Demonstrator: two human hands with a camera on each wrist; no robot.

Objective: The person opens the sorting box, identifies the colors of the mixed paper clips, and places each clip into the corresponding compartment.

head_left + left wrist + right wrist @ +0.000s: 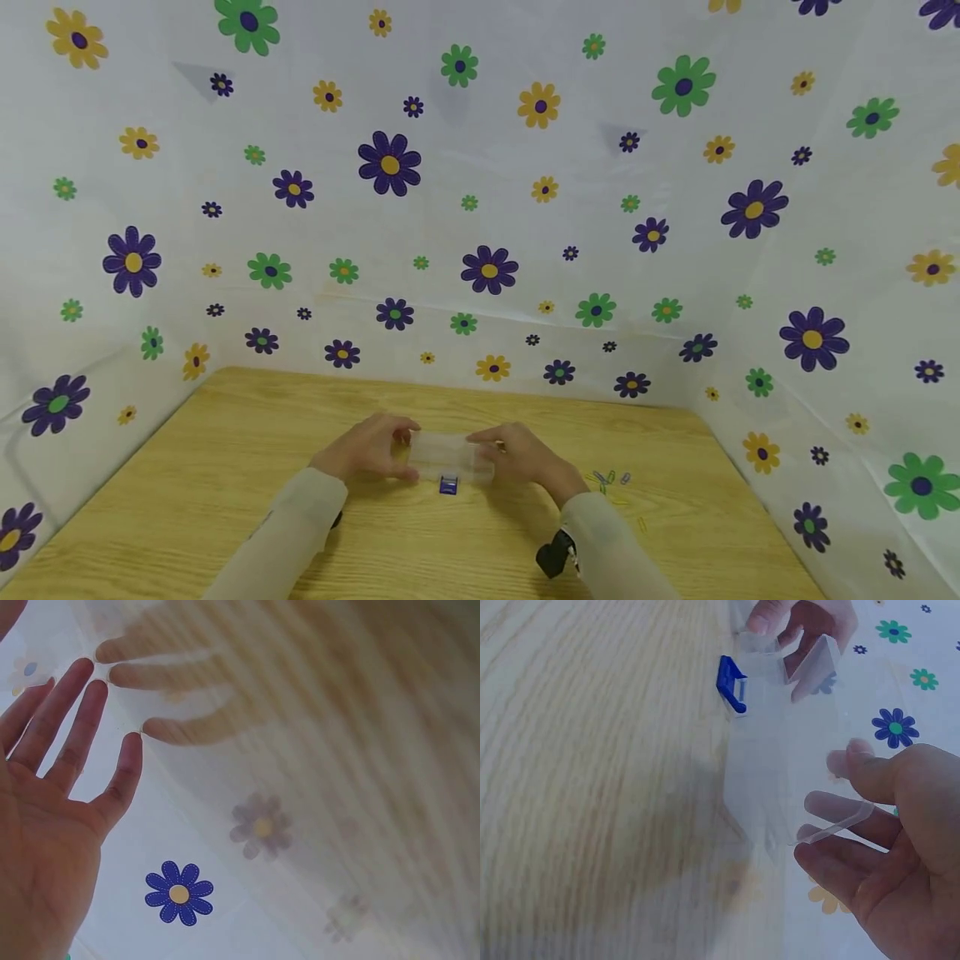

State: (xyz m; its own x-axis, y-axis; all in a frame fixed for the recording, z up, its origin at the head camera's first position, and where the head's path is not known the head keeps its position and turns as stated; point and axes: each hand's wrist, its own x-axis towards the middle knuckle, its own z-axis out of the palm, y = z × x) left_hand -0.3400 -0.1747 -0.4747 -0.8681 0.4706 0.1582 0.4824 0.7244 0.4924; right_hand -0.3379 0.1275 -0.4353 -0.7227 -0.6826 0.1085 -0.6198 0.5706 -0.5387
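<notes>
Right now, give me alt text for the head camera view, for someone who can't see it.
Two hands, left hand and right hand, hold a clear plastic box by its ends over a wooden table. A small blue clasp sits at the box's near edge, coloured paper clips lie to the right, and flowered sheeting walls the space.

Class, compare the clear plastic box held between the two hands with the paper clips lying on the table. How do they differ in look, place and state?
The clear plastic box is one see-through piece with a blue latch; the paper clips are several small coloured pieces.
The box is held at its ends by the left hand and the right hand; the clips lie loose and untouched.
The box sits mid-table; the clips lie beyond the right hand.
Both are over the wooden table.
</notes>
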